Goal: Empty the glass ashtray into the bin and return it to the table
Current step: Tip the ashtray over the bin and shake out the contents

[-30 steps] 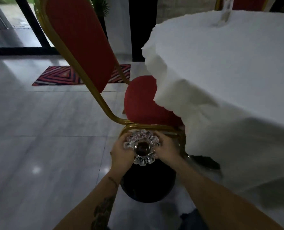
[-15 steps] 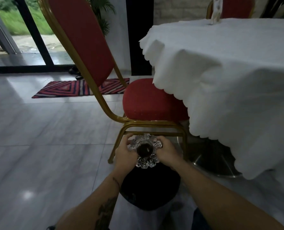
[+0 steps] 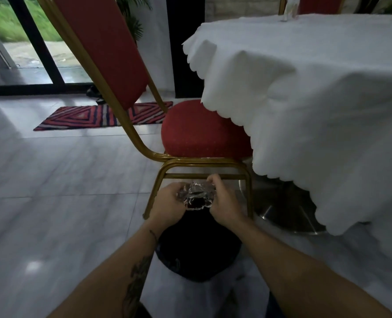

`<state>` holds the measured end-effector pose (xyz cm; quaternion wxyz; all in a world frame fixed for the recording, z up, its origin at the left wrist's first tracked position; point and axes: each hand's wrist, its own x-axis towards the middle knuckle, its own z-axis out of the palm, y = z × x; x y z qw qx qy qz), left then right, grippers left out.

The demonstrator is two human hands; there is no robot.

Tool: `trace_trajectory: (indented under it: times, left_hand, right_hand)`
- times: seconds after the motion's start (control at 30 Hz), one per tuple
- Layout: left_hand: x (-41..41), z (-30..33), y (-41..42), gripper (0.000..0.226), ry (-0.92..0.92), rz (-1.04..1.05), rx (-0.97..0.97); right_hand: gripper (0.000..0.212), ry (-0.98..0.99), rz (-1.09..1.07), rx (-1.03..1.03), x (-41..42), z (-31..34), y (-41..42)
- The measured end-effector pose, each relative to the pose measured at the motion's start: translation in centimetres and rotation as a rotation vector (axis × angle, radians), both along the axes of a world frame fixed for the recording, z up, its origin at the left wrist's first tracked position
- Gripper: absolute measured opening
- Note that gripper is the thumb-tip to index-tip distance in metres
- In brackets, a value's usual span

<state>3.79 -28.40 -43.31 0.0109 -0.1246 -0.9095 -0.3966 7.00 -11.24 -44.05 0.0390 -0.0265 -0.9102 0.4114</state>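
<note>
Left hand [image 3: 167, 204]: bare, tattooed forearm, fingers curled round the left edge of the scalloped clear glass ashtray [image 3: 196, 195].
Right hand [image 3: 223, 199]: bare, closed on the ashtray's right edge, knuckles raised above its rim. Both hands clamp the one item between them.
Ashtray: held in the air, tipped, motion-blurred; dark patch at its centre, nature not discernible. Position: directly above the far rim of the round black bin [image 3: 198, 249].
Bin: on the pale grey marble-tiled floor [image 3: 52, 191], between the forearms, interior dark and unreadable.
Red upholstered chair with gold metal frame [image 3: 197, 134]: just beyond the hands, seat pushed partly under the table.
Round table under a white scallop-edged cloth [image 3: 316, 99]: to the right, cloth hanging low; polished metal pedestal base [image 3: 282, 210] visible beneath.
Red striped floor mat [image 3: 94, 115]: farther off, left of the chair, before dark-framed glass doors [image 3: 30, 53].
</note>
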Motion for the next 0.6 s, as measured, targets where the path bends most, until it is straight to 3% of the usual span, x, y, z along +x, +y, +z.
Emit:
trace_trajectory:
  times: [0.13,0.33,0.6]
  left_hand:
    - [0.4,-0.9,0.0,0.044,0.074,-0.093,-0.15]
    - [1.2,-2.4,-0.2,0.038,0.163,-0.18,-0.272]
    - [0.8,-3.9,-1.5,0.046,0.429,-0.287,-0.422]
  right_hand:
    - [0.068,0.012,0.051,0.095,0.5,-1.1,0.9]
    - [0.062,0.029,0.102,0.145,0.8,-2.2,1.5]
    - [0.064,0.059,0.244,0.223,0.2,-2.8,1.7]
